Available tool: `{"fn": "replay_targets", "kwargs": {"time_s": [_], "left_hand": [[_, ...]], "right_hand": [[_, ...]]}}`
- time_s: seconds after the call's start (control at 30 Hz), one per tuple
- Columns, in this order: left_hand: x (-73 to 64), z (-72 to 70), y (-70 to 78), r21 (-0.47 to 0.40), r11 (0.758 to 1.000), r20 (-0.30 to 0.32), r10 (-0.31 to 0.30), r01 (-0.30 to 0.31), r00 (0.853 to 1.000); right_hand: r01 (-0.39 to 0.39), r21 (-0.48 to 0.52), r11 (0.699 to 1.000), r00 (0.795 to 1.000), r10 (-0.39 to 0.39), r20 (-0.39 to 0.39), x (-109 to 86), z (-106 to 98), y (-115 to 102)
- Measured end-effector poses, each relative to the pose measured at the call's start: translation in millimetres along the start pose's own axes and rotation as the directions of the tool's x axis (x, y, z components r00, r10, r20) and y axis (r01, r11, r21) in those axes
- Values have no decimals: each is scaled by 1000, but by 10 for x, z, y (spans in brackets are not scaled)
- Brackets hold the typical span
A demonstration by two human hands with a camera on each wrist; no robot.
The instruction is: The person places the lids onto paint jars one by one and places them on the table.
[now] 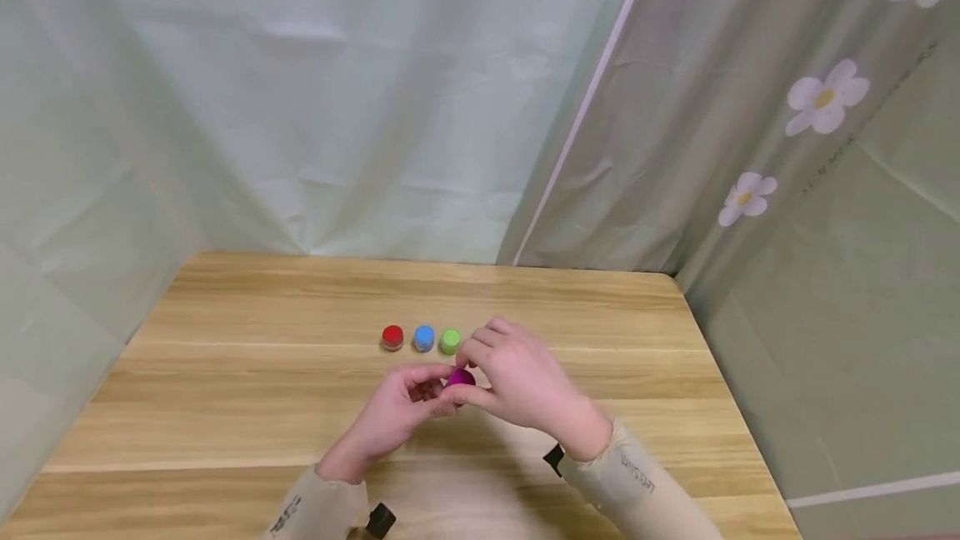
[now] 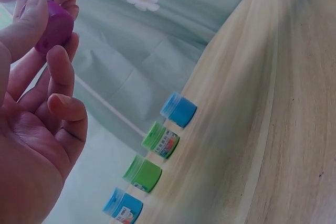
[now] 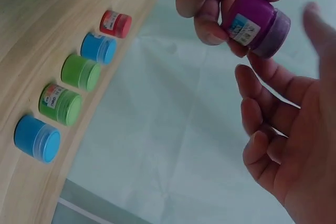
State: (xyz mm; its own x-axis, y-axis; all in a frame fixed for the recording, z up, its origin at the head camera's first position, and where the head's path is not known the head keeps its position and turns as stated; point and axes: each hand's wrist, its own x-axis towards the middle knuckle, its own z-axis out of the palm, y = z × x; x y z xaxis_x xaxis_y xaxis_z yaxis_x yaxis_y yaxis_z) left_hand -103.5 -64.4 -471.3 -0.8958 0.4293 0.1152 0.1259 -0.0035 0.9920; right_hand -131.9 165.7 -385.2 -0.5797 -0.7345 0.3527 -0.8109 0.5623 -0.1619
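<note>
A small purple paint jar [image 3: 253, 20] with a translucent lid [image 3: 274, 34] and a white-and-blue label is held off the table. My left hand [image 1: 395, 413] grips it by the body between thumb and fingers, the lid facing my right hand. Around the lid end, my right hand [image 1: 517, 369] stands with thumb and fingers spread. In the right wrist view its index fingertip is right at the lid's edge, while the blurred thumb [image 3: 320, 32] is apart from it. The left wrist view shows the purple jar [image 2: 56, 27] tilted under my left thumb.
Behind my hands, several capped jars stand in a row on the wooden table [image 1: 247, 373]: a red jar [image 3: 115, 23], blue jars [image 3: 98, 48] and green jars [image 3: 80, 72]. My right hand hides part of this row in the head view. Pale curtains [image 1: 360, 107] hang behind the table.
</note>
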Motion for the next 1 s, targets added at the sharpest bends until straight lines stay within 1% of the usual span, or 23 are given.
{"fn": "replay_targets", "kwargs": {"time_s": [0.03,0.1,0.2,0.23,0.33,0.4,0.47,0.6,0.87,1.0], "left_hand": [[-5,1,0,-1,1000,6,2,-2,1000],[-17,-1,-4,-9,1000,7,8,-8,1000],[-32,-16,-12,-42,999,4,26,-26,1000],[-33,-21,-16,-51,998,7,41,-40,999],[-27,-31,-21,-79,995,33,68,-65,997],[-20,-28,-23,-79,994,46,74,-71,996],[-13,-21,-20,-66,995,43,71,-68,997],[-16,-14,-18,-42,997,35,67,-65,997],[-9,-3,-2,15,999,7,44,-44,999],[-6,14,9,53,998,7,42,-42,999]], "right_hand": [[-1,17,1000,1000,1,8,-10,-7,2],[20,76,997,999,-22,27,-25,-28,15],[93,155,983,993,-103,56,-39,-70,37],[118,176,977,990,-130,60,-44,-82,44],[166,200,966,981,-182,61,-55,-111,56],[172,185,968,981,-186,59,-62,-119,61],[165,154,974,982,-177,64,-64,-118,61],[126,111,986,988,-135,75,-59,-85,53],[42,64,997,997,-46,64,-48,-29,23],[30,59,998,998,-33,48,-39,-5,5]]}}
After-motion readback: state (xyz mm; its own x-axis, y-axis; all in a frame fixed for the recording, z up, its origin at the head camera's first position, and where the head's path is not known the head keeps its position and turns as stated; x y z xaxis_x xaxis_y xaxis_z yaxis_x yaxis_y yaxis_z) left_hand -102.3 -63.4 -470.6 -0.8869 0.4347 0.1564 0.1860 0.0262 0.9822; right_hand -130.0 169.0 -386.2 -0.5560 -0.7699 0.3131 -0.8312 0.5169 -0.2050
